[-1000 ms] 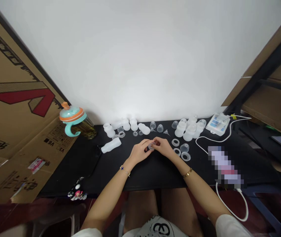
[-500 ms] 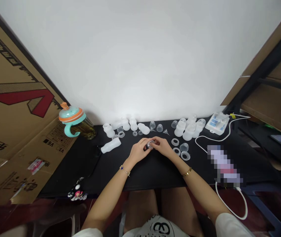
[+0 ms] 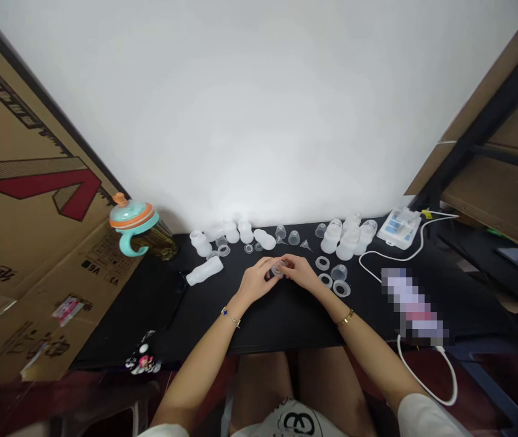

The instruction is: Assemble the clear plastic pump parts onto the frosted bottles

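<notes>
Both of my hands meet over the middle of the black table. My left hand [image 3: 256, 280] has its fingers closed around one side of a small translucent bottle collar ring [image 3: 278, 267], while my right hand [image 3: 299, 271] pinches the other side. Fingers cover part of the ring, so whether a nipple sits in it I cannot make out. Right of my right hand lie loose collar rings [image 3: 341, 288] and a clear dome cap [image 3: 339, 272]. A white bottle [image 3: 205, 271] lies on its side to the left. Small clear nipples [image 3: 306, 245] rest just beyond my hands.
More small white bottles [image 3: 201, 243] stand along the wall. Several capped bottles [image 3: 347, 246] cluster at the back right near a white box [image 3: 398, 228]. A teal-lidded jug [image 3: 143, 233] stands left, beside a cardboard box [image 3: 36, 243]. A phone [image 3: 413, 303] with a white cable lies right.
The ring has tilted slightly between my fingers, which have shifted a little around it. Both hands stay in the same place, and the other things have not moved.
</notes>
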### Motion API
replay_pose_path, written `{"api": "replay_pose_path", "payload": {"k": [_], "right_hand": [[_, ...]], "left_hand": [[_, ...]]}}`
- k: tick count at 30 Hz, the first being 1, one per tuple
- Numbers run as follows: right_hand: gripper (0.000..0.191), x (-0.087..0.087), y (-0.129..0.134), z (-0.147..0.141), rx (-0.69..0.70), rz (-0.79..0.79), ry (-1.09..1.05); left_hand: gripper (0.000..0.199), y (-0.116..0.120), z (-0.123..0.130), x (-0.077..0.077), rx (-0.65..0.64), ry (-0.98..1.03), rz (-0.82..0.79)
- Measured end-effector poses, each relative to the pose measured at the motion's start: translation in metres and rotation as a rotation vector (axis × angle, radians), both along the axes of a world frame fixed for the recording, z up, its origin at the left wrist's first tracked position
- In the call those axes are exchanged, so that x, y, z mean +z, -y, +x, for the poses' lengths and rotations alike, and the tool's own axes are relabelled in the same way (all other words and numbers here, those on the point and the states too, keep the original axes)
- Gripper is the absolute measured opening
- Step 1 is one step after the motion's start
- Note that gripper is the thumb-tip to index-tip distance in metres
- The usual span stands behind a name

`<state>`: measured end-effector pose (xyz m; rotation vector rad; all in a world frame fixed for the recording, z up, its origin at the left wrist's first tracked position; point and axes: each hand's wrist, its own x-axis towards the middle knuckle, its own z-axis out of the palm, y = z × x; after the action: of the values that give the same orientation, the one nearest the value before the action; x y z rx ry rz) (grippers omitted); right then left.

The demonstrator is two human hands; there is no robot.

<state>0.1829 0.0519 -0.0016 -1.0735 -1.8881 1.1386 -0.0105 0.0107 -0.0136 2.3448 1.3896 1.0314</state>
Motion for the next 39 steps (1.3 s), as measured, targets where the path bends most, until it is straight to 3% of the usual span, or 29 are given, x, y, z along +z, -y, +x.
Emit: {"api": "replay_pose_path", "payload": {"k": [27, 39], "right_hand": [[0.011, -0.007, 0.001, -0.003, -0.075, 0.1, 0.043], [0.011, -0.014, 0.017, -0.004, -0.12, 0.02, 0.038]], "left_hand": [[0.038, 0.003, 0.001, -0.001, 0.008, -0.093, 0.027], [0.049, 0.013, -0.002, -0.008, -0.042, -0.168, 0.226]]}}
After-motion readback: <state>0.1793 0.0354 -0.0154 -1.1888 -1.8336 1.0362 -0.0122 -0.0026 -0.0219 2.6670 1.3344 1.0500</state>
